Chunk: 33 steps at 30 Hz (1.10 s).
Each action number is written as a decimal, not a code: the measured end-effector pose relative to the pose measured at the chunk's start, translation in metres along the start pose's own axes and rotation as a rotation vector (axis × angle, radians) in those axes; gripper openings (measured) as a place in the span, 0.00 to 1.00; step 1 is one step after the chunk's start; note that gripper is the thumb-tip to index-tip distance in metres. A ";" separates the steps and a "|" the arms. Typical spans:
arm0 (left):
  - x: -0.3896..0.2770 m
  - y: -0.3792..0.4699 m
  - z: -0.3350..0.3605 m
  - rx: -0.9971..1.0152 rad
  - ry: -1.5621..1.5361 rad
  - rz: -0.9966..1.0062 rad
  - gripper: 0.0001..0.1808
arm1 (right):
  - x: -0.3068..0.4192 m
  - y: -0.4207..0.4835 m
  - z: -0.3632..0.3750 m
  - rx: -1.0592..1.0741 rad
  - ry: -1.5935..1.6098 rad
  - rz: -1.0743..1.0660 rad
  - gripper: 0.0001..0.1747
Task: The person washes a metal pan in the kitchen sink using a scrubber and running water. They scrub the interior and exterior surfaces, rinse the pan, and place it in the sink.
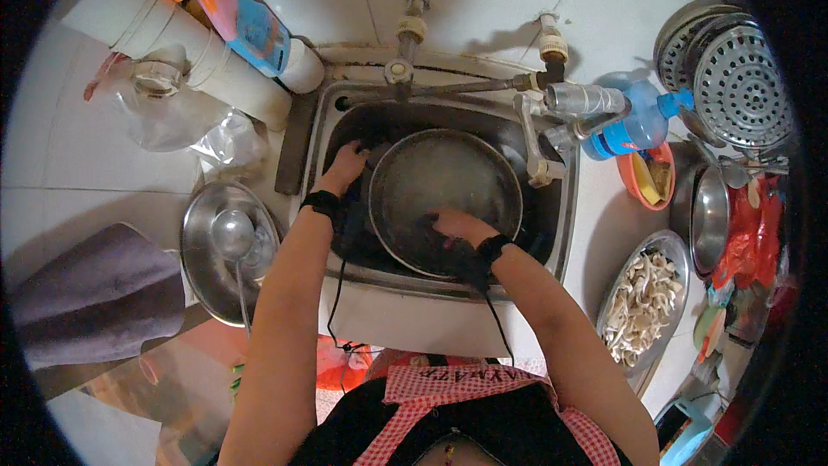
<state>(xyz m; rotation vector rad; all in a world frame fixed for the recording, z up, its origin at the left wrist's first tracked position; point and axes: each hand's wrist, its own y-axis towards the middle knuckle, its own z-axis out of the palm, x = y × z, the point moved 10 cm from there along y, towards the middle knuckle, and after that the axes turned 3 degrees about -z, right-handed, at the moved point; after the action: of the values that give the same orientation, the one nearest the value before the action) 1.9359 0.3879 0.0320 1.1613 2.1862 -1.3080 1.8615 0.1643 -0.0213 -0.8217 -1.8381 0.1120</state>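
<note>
A wide round metal pan (446, 168) rests in the sink basin (312, 142). My right hand (459, 225) reaches inside the pan near its lower part; the fingertips are dark and blurred, so whether they hold something cannot be told. At the pan's left side, my left hand (352, 160) is beside a dark part that may be its handle; its fingers are partly hidden in shadow. Both wrists wear black bands with cords. The metal faucet (533, 142) stands over the sink's right side.
A steel bowl with a ladle (233, 236) lies left. On the right are an oval tray of torn mushrooms (643, 310), a blue plastic bottle (631, 123), an orange cup with sponges (647, 175) and a steel pot (710, 220). A pink and blue bottle (249, 32) stands back left.
</note>
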 end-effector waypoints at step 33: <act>0.001 -0.035 0.013 -0.012 -0.015 0.107 0.34 | 0.056 0.049 -0.008 -0.257 0.083 -0.034 0.22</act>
<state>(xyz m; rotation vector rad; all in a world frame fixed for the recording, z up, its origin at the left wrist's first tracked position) 1.9063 0.3693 0.0443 1.2415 2.0875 -1.2542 1.8811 0.2317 0.0046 -0.9575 -1.8096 -0.1812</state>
